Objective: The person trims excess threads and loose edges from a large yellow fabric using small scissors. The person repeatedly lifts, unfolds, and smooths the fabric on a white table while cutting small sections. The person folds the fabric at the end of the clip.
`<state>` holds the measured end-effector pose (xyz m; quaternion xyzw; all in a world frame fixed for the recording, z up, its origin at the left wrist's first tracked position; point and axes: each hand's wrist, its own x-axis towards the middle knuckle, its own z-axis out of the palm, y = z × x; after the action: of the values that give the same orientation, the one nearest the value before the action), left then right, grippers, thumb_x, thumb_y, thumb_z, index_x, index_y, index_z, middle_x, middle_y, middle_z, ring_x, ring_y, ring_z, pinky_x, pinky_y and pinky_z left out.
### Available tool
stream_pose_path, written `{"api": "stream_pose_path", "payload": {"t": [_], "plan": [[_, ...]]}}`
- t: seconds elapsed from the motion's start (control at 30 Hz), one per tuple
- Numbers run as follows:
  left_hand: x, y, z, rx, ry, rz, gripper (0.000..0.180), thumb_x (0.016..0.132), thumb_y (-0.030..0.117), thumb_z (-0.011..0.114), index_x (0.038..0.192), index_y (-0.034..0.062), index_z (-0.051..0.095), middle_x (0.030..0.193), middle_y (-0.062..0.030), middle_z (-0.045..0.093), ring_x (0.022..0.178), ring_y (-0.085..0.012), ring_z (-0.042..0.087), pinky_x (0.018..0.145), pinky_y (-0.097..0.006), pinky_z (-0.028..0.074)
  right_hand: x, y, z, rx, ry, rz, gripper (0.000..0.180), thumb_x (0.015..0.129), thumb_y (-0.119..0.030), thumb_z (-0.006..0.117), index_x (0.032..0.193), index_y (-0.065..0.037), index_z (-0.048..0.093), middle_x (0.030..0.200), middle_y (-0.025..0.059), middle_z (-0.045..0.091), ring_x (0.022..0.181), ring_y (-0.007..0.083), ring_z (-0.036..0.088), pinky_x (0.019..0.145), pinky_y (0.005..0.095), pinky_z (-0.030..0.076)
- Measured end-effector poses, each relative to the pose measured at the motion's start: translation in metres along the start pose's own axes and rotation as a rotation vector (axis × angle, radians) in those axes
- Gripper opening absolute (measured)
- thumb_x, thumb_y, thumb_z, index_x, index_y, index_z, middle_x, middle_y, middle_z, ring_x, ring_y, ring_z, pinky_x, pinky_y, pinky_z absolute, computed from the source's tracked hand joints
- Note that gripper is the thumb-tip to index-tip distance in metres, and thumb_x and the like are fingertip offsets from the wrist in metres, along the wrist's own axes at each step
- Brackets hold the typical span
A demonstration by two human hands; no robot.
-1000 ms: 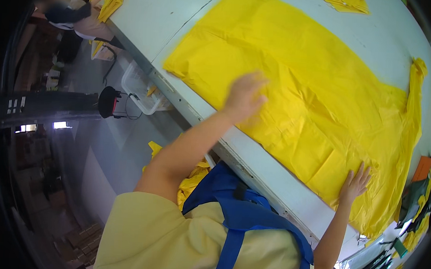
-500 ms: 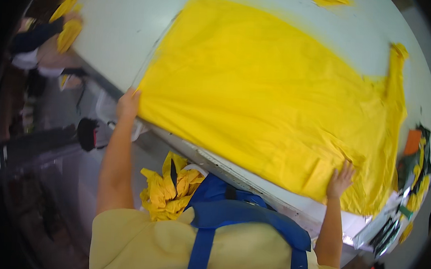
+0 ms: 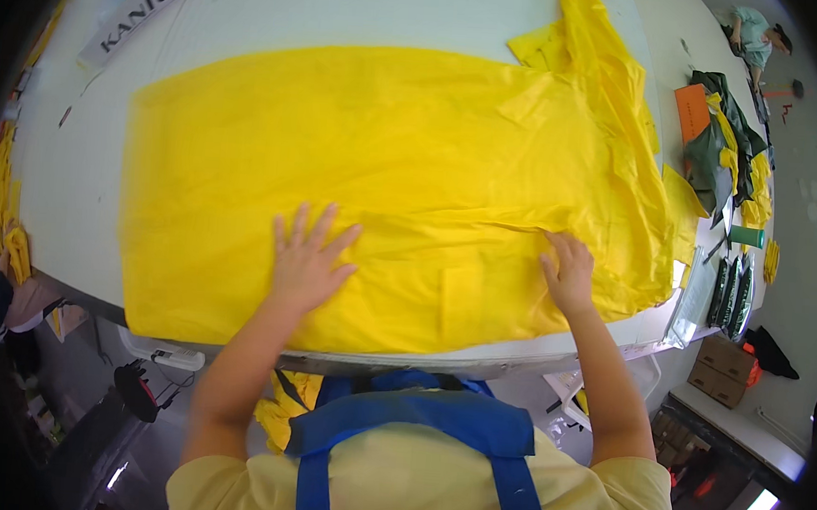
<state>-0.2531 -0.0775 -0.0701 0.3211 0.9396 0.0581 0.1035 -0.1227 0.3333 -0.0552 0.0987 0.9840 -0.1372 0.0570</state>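
A yellow garment, probably a raincoat, lies spread over the white table in front of me, with a pocket flap near its front edge. My left hand rests flat on its near half, fingers spread. To the right, my right hand touches the cloth with bent fingers, thumb apart, at the end of a long crease. A narrow bunched length of the garment, perhaps a sleeve, runs away toward the far right.
The white table carries a printed white strip at the far left. On its right stand an orange card, dark green folded pieces and a green roll. Yellow cloth hangs below the near edge. Another person is at the far right.
My left hand has left the garment's left edge and now lies flat on the cloth. The garment looks squarer to the table edge, and my view has turned. My right hand stays on the cloth.
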Motion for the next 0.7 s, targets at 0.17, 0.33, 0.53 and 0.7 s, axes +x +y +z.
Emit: {"api": "stream_pose_path", "payload": {"t": [0.17,0.33,0.53,0.7], "plan": [[-0.002,-0.020,-0.013,-0.050,0.025,0.028,0.058,0.082,0.038,0.059,0.134,0.0170,0.044,0.144,-0.0149,0.032,0.133,-0.0391,0.026,0.108,-0.062,0.008,0.142,0.113,-0.051,-0.065,0.514,-0.043,0.047,0.083,-0.024,0.065,0.122,-0.004,0.049,0.117,0.0177,0.052,0.110,0.0377,0.048,0.093,0.0443,0.039],[0.114,0.071,-0.045,-0.325,0.175,0.115,0.061,0.084,0.034,0.058,0.134,0.0042,0.039,0.140,-0.0194,0.035,0.128,-0.0396,0.033,0.108,-0.050,0.022,0.313,0.175,-0.096,-0.099,0.553,0.140,0.074,0.083,-0.053,0.057,0.135,-0.004,0.037,0.129,0.0190,0.048,0.121,0.0343,0.044,0.100,0.0439,0.036],[0.311,0.218,-0.019,-0.490,0.193,0.320,0.060,0.085,0.029,0.060,0.135,0.0033,0.038,0.140,-0.0184,0.037,0.130,-0.0341,0.034,0.108,-0.042,0.027,0.443,0.151,-0.142,0.247,0.038,0.463,0.068,0.084,-0.049,0.057,0.126,0.004,0.046,0.120,0.0176,0.057,0.110,0.0312,0.055,0.091,0.0405,0.045],[0.377,0.245,0.028,-0.259,0.252,0.260,0.059,0.089,0.037,0.052,0.137,0.0067,0.037,0.144,-0.0160,0.033,0.134,-0.0308,0.029,0.111,-0.043,0.022,0.466,0.212,-0.127,1.326,-0.002,0.341,0.043,0.087,-0.026,0.060,0.118,0.004,0.053,0.112,0.0154,0.062,0.104,0.0284,0.060,0.089,0.0396,0.049]]}}
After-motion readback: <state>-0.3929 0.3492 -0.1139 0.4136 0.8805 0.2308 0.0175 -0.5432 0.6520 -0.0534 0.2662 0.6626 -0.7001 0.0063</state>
